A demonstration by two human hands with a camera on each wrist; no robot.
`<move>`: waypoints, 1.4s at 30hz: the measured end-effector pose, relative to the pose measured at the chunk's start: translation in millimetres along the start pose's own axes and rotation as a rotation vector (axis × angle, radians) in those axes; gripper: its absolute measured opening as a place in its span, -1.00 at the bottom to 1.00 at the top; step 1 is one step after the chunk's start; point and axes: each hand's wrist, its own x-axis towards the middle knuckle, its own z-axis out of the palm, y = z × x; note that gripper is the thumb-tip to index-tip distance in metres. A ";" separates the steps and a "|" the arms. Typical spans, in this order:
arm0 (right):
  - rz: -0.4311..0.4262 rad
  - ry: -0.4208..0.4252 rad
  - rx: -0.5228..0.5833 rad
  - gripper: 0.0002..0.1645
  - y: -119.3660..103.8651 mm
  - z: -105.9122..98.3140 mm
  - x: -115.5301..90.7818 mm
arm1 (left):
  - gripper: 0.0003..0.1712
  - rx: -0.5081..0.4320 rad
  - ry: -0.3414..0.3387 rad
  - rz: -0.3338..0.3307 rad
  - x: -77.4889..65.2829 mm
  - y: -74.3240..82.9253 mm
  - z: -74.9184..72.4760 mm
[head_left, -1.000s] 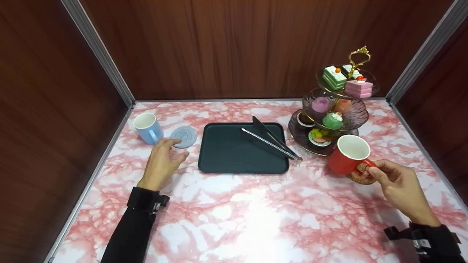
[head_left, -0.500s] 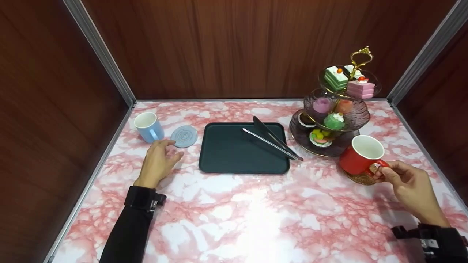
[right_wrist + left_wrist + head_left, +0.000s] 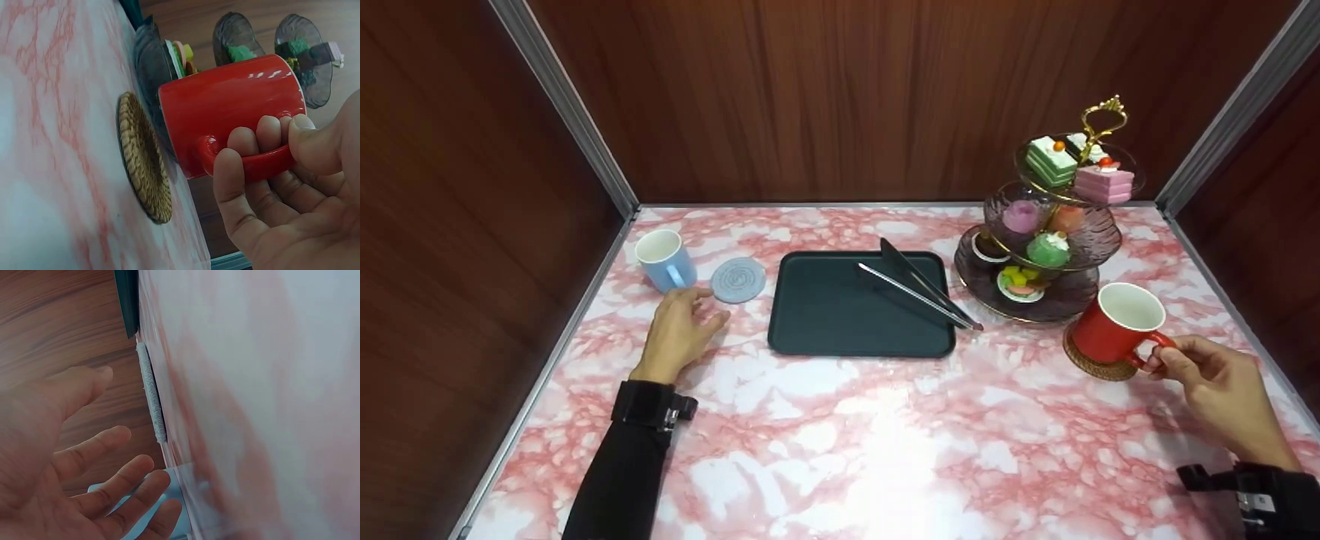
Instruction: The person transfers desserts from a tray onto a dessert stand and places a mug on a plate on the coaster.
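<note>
By its handle, my right hand (image 3: pixel 1222 382) holds a red mug (image 3: pixel 1114 330) with a white inside. In the right wrist view the mug (image 3: pixel 230 107) is lifted just off a woven round coaster (image 3: pixel 143 157), with a gap between them. My left hand (image 3: pixel 679 330) holds nothing; its fingers are spread and relaxed, as the left wrist view also shows. Just beyond the left fingers are a light blue mug (image 3: pixel 666 262), upright on the table, and a grey-blue round coaster (image 3: pixel 738 280).
A dark green tray (image 3: pixel 817 315) lies mid-table, with tongs (image 3: pixel 919 296) resting across its right side. A three-tier stand (image 3: pixel 1054 304) with toy cakes and desserts stands at the back right. Wooden panels (image 3: pixel 840 105) wall the table at the back and sides.
My right hand has carried the red mug to the right, bringing it over the woven coaster. The left hand has drawn back slightly from the grey-blue coaster.
</note>
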 end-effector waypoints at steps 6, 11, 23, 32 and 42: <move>0.019 -0.037 -0.017 -0.66 -0.7 -0.3 -0.4 | -0.40 -0.005 -0.002 -0.003 0.2 0.4 -2.0; 0.020 -0.060 -0.008 -0.65 2.1 0.2 -0.3 | -0.39 -0.001 -0.019 -0.006 0.8 2.3 -1.9; 0.048 -0.077 0.016 -0.61 10.0 1.2 2.0 | -0.37 0.048 -0.086 -0.009 4.4 9.8 1.5; 0.065 0.070 -0.107 -0.60 1.9 5.4 0.9 | -0.33 0.081 -0.137 0.020 10.9 23.9 5.5; 0.003 0.199 -0.147 -0.45 -6.8 11.8 4.0 | -0.36 0.116 -0.207 0.008 16.0 28.6 9.1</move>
